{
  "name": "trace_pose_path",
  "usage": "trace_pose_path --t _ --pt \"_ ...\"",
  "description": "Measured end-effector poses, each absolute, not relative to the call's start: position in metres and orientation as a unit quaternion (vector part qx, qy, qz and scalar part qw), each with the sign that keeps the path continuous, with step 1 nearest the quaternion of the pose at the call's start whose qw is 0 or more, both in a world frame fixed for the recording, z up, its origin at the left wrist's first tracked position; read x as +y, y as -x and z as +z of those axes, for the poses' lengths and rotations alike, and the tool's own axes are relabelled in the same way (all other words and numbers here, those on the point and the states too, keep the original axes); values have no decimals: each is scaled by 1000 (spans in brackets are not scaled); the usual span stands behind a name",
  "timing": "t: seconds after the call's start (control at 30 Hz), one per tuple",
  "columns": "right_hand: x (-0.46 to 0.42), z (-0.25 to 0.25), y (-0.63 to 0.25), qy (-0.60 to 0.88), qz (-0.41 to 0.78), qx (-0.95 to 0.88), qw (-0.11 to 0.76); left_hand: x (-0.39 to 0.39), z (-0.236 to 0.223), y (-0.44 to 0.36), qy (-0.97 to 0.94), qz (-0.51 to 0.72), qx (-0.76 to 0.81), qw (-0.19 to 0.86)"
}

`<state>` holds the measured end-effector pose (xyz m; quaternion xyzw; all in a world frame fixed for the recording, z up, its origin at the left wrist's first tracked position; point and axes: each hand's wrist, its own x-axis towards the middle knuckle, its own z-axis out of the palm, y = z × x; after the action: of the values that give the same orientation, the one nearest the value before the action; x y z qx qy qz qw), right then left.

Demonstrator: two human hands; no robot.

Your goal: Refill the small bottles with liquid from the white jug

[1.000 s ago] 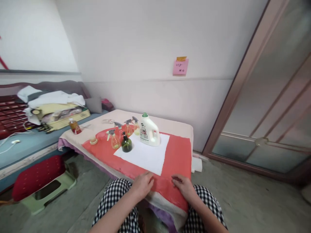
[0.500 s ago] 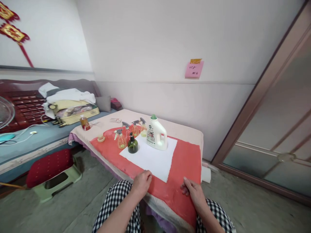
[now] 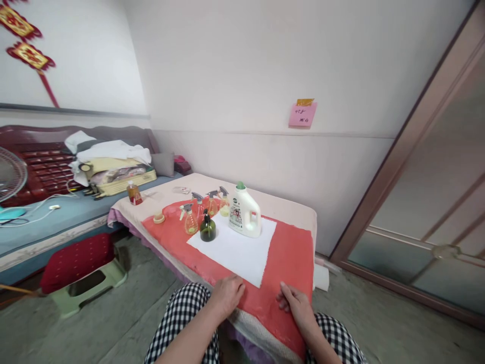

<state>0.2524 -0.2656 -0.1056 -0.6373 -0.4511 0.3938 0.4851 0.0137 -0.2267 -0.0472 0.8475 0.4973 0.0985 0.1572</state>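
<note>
Resting loosely curled, empty: left hand, at near edge of smooth red sheet spread over desk | right hand: half-curled, empty, contact unclear | sheet: likely light, limp, slick; best pinched at near edge | upright white plastic jug beyond probably weighs it down

Pink wall note, red-topped stool, grey pillow

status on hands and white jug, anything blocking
Left hand, right hand at red cover, nothing visibly held. White jug upright on white sheet. Green pump bottle left of it, not blocking.
</note>
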Motion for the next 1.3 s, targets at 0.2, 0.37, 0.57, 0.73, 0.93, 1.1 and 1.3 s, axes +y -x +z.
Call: trace_pose_path --t 0.2,0.37,0.57,0.73,0.93,1.1,1.3 --pt "-264 -108 -251 639 397 -457 474 -225 -49 -15 -849 92 499 148" --pt "-264 -109 -250 639 397 -459 473 -225 -50 -16 -850 82 500 147" --pt "-265 -108 -248 633 398 -466 473 -226 -52 -17 -852 82 495 149" --pt "-265 -110 -248 630 397 -468 476 -228 -50 -16 -848 85 495 168" --pt "-264 -112 -248 628 398 -467 478 -227 -54 -16 -844 96 493 186" --pt "-264 -113 -248 625 396 -472 479 -225 -60 -15 -842 109 493 192" --pt "-267 -112 -247 616 398 -486 475 -227 -57 -15 -834 138 496 196"
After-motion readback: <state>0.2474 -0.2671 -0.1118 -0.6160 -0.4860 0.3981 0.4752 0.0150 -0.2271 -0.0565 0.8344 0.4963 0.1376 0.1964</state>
